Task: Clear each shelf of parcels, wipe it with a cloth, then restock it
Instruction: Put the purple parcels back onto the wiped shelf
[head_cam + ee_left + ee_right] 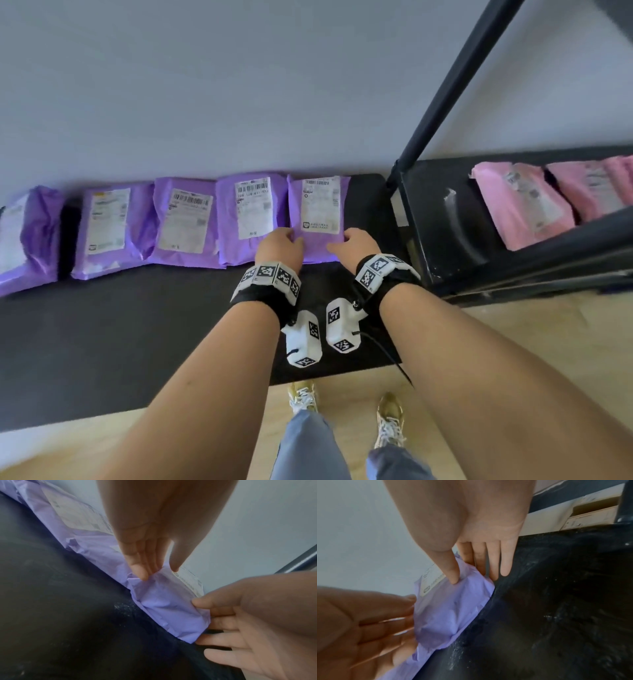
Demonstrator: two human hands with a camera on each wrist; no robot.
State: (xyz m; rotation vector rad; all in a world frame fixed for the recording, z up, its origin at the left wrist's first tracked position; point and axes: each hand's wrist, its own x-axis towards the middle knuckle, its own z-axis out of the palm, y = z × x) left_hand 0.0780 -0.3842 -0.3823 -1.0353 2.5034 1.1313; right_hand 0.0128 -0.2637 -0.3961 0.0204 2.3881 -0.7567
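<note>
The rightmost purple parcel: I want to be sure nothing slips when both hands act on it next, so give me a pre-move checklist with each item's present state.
1. Left hand on the rightmost purple parcel: ok, thumb on its face, fingers at its left edge.
2. Right hand on it: ok, thumb on top, fingers along its right edge.
3. Fingers under the parcel: cannot tell.
4. Parcel free of the neighbouring purple parcel: not ok, their edges touch or overlap.
5. Black mat in front bare: ok.
6. Clear of the shelf post: ok.
</note>
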